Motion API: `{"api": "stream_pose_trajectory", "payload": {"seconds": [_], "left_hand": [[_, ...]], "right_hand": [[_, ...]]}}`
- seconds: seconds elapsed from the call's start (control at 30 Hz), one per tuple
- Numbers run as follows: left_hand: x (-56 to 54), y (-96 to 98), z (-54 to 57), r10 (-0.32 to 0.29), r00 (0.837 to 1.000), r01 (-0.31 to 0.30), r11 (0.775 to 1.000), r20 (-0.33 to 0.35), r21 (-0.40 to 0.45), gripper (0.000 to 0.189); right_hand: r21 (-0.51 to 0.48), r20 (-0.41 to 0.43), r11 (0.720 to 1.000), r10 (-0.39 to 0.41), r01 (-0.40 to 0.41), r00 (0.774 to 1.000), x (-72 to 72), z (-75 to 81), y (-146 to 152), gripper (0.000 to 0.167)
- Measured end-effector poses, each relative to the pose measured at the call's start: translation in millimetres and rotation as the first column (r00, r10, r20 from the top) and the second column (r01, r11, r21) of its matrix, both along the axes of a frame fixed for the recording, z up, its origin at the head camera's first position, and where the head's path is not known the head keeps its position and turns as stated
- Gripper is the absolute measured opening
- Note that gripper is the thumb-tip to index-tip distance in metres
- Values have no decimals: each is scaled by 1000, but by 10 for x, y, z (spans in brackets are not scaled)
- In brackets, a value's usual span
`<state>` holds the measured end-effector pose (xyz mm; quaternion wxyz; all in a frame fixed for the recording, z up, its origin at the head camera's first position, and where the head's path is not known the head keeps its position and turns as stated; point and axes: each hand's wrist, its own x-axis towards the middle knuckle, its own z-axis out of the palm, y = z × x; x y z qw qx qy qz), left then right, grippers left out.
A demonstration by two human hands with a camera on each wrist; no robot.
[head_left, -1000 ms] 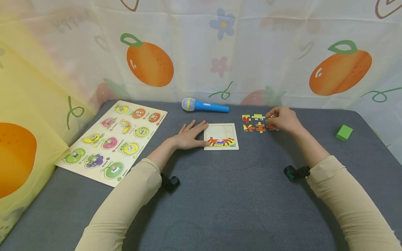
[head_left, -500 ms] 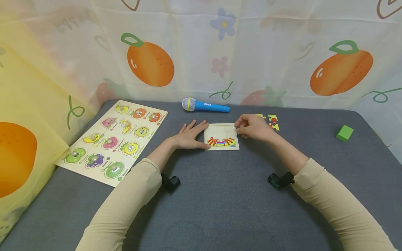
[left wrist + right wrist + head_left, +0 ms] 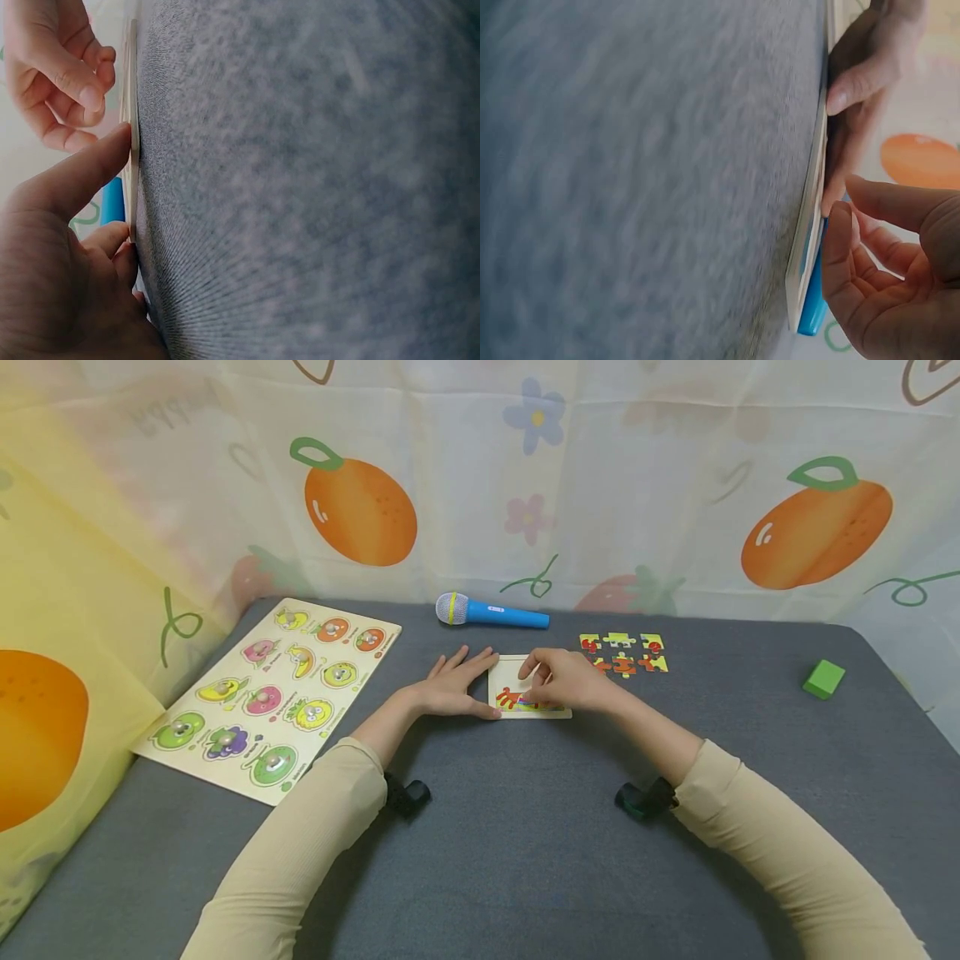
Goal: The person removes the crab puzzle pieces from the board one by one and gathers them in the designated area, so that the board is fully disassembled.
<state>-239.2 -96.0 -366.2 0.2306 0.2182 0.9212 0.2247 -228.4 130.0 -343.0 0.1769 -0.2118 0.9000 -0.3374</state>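
Note:
A small wooden jigsaw tray (image 3: 506,670) lies flat on the table, with red and yellow pieces (image 3: 508,699) fitted along its near side. My left hand (image 3: 448,690) spreads over the tray's left edge, thumb at the near corner. In the left wrist view, that thumb (image 3: 90,169) presses on the tray's rim. Above the tray's right half hovers my right hand (image 3: 567,679), covering part of it. Its fingers are loosely bent in the right wrist view, with a gap between thumb (image 3: 892,202) and index finger and nothing seen between them.
Loose jigsaw pieces (image 3: 619,641) lie in two rows right of the tray, partly behind the right hand. A blue toy microphone (image 3: 506,615) lies behind the tray. A fruit peg board (image 3: 247,727) is at left, a green block (image 3: 823,679) far right.
My right hand has moved left from the loose pieces to above the tray, and the pieces it covered now show. My left hand has stayed on the tray's edge.

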Motion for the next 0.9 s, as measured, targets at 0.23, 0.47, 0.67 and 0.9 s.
{"api": "stream_pose_trajectory", "payload": {"seconds": [0.23,0.47,0.67,0.9], "left_hand": [[0,-4,4,-2,1000,2,1000,5,2,96],[-2,-12,-1,-4,1000,5,1000,-2,12,96],[-5,-8,-3,-8,1000,8,1000,0,11,96],[-6,-13,-11,-6,1000,6,1000,-2,15,96]], "right_hand": [[12,-38,999,53,-52,998,27,-20,-102,33],[8,-39,996,93,-92,995,38,-48,-137,39],[15,-46,994,112,-112,993,50,-48,-142,41],[0,-40,992,122,-122,992,60,-59,-139,40]]}}
